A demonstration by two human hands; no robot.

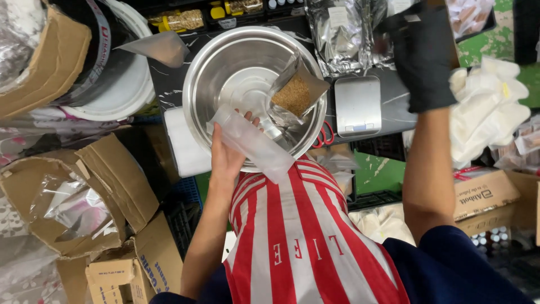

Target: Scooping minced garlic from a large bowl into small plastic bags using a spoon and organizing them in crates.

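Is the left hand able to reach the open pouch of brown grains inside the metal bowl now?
Probably yes. The left hand is at the bowl's rim, close to the pouch, with nothing between them. But it already holds a clear plastic bag.

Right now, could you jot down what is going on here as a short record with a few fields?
Left hand: bare, holds a frosted clear plastic pouch at the rim of the round shiny steel bowl.
Right hand: in a black glove, raised beyond the flat grey digital scale.
In bowl: an open clear bag of brown granules.
Clothing: red and white striped apron.
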